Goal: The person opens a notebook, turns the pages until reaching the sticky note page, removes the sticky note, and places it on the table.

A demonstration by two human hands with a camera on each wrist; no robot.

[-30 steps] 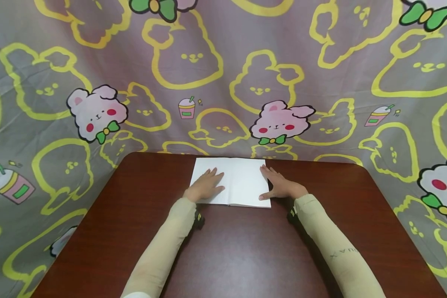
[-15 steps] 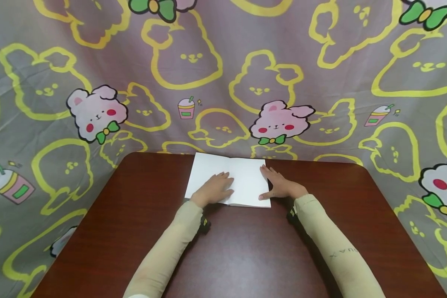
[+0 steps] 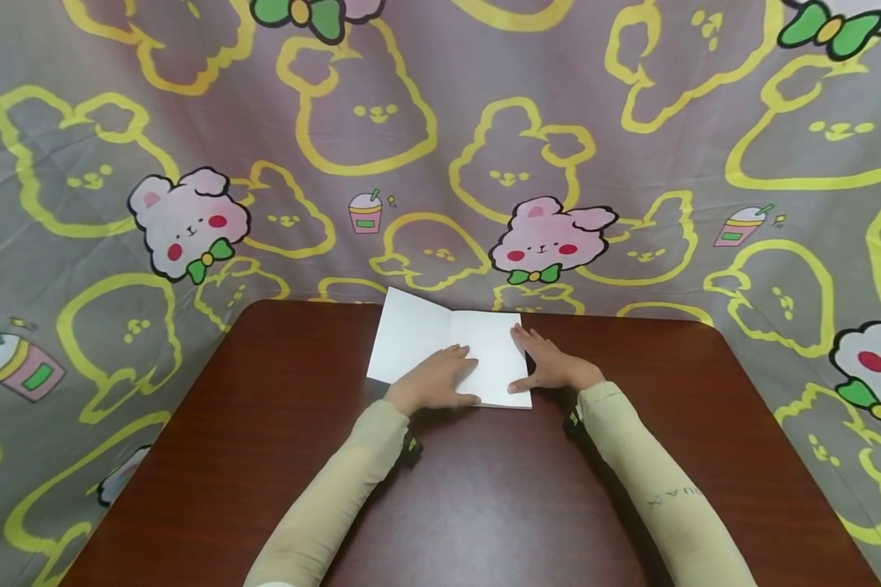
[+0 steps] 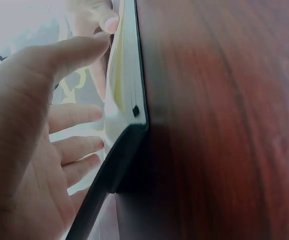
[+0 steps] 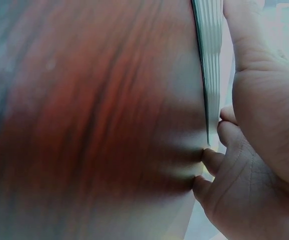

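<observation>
An open notebook (image 3: 495,338) with blank white pages lies near the table's far edge. Its left side (image 3: 407,338) tilts up off the table. Over the middle, my left hand (image 3: 433,381) spreads its fingers on the right-hand page, its thumb near the front edge. The left wrist view shows the dark cover (image 4: 124,155) bent at the spine below that hand. At the notebook's right edge rests my right hand (image 3: 554,364), fingers extended and thumb apart. The right wrist view has its fingertips against the table beside the page edges (image 5: 213,60).
The brown wooden table (image 3: 455,497) extends toward me and to both sides. A grey curtain (image 3: 440,187) printed with yellow outlines and pink rabbits hangs behind and around it. Dark wrist devices sit under both beige sleeves (image 3: 338,489).
My left hand has slid rightward from the left page, across the spine, onto the right page. The notebook's left side has risen from lying flat to tilted. My right hand has stayed in place.
</observation>
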